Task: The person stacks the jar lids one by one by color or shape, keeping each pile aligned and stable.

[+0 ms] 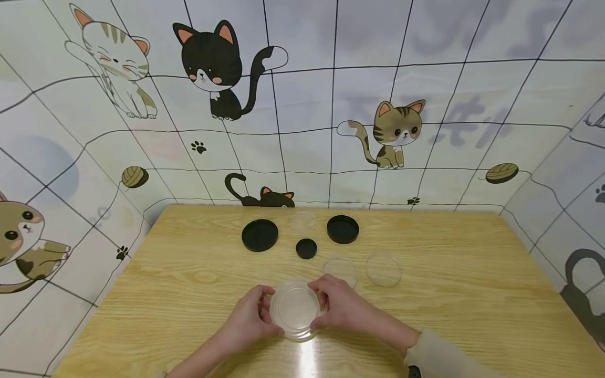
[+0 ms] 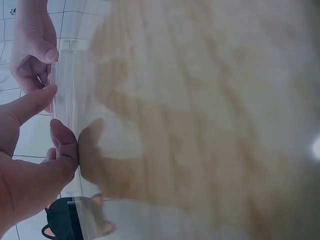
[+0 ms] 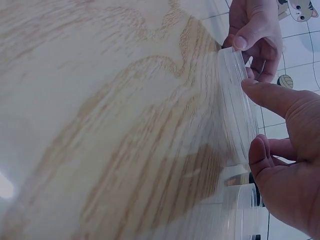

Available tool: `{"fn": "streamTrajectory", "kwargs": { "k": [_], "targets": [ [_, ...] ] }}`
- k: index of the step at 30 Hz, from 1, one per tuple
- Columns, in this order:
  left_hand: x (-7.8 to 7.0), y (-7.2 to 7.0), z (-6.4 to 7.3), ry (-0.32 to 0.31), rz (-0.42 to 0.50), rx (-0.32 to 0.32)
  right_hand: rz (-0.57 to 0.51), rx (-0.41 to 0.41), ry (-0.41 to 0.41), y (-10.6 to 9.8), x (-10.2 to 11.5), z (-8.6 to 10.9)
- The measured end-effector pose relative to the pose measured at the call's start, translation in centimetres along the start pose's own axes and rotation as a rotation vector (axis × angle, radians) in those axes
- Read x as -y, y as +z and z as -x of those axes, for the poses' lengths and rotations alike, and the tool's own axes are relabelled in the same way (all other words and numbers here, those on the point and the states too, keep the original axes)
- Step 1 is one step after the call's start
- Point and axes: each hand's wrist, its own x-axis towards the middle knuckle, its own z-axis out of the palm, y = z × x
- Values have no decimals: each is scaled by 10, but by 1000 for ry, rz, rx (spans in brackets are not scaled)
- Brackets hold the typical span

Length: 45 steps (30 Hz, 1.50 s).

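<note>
Clear round plastic dishes [image 1: 295, 307], seemingly stacked, lie at the near middle of the wooden table [image 1: 189, 294]. My left hand [image 1: 250, 317] grips their left edge, thumb at the near side and fingertips farther up the rim. On the opposite edge, my right hand [image 1: 342, 307] holds the rim between thumb and fingers. From the side, in the right wrist view, the transparent walls [image 3: 232, 107] stand low over the tabletop with fingertips at the upper rim. The left wrist view shows the same clear edge [image 2: 67, 95] between both hands.
Just beyond my right hand lie two clear round pieces, one [image 1: 341, 269] beside the other [image 1: 383, 269]. Farther back are a large black lid [image 1: 260, 235], a black dish [image 1: 343, 229], a small black disc [image 1: 306, 249] and a small clear disc [image 1: 303, 222]. A cat-patterned cloth [image 1: 307, 152] hangs behind.
</note>
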Motion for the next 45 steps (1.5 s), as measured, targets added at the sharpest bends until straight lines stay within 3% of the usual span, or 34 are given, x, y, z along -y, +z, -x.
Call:
{"fn": "streamTrajectory", "kwargs": {
  "k": [10,15,21,26,30,37,45],
  "targets": [
    [2,-2,0,-8,0,-1,-15,18,-4,2,1,0],
    [-6,-8,-4,11,-17,-8,-50,-22,-6,-9,2,4],
    [-28,-8,-27,77,6,-2,-67,-115,7,-40,-3,17],
    [-45,-3,-56,164,-19,5,-66,-202,34,-64,-9,28],
    [-52,3,-79,211,-4,46,-67,-245,79,-78,-16,38],
    [-52,15,-107,230,76,133,-91,-250,136,-83,-32,45],
    [-45,28,-120,203,16,156,-111,-221,215,-68,-40,46]
  ]
}}
